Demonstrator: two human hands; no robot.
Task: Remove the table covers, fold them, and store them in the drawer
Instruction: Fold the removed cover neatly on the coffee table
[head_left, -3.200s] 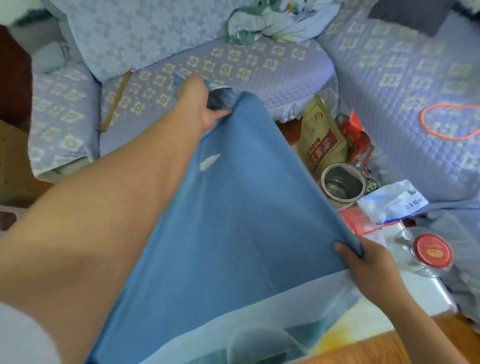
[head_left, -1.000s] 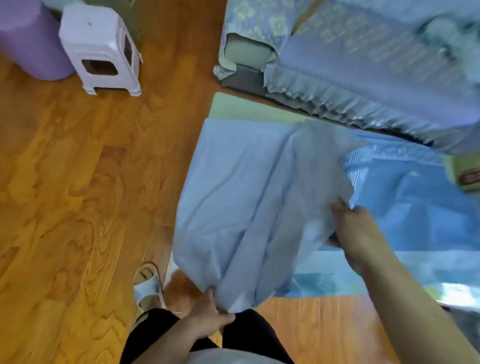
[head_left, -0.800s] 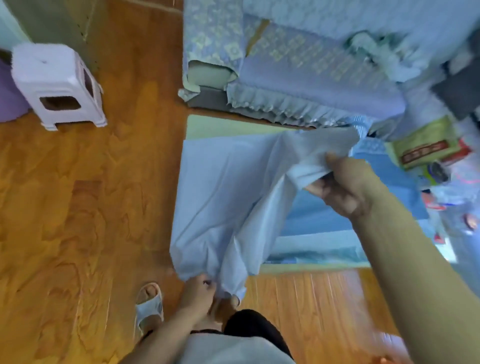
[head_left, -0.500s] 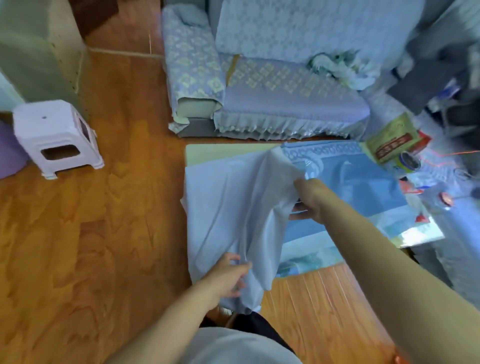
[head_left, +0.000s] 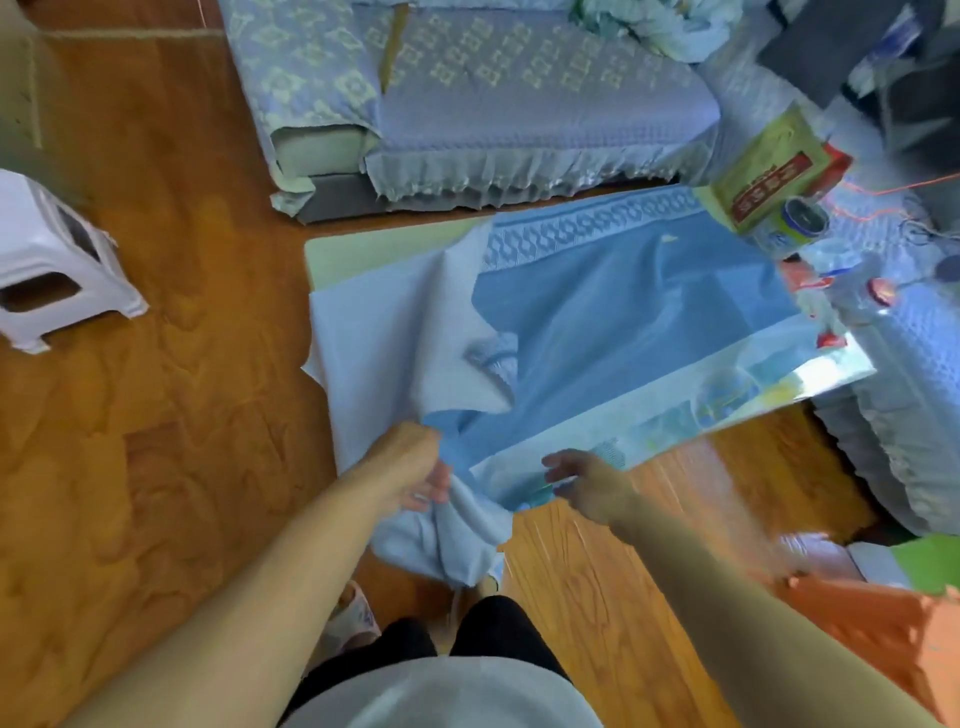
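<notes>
blue table cover (head_left: 623, 317): half peeled off the table (head_left: 332, 254), near edge gripped by left hand (head_left: 410, 467), right hand (head_left: 587, 480) open-fingered beside it; risk: far-end tea packet (head_left: 763, 182) and tin (head_left: 802, 218) topple if pulled.

The low table (head_left: 363, 249) carries a rumpled blue cover (head_left: 623, 312) and, seemingly, packets (head_left: 763, 176).

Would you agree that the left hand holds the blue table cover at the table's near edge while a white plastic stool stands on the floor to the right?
Not quite: in the head view the white plastic stool stands to the left. The left hand does hold the blue table cover at the near edge.
</notes>
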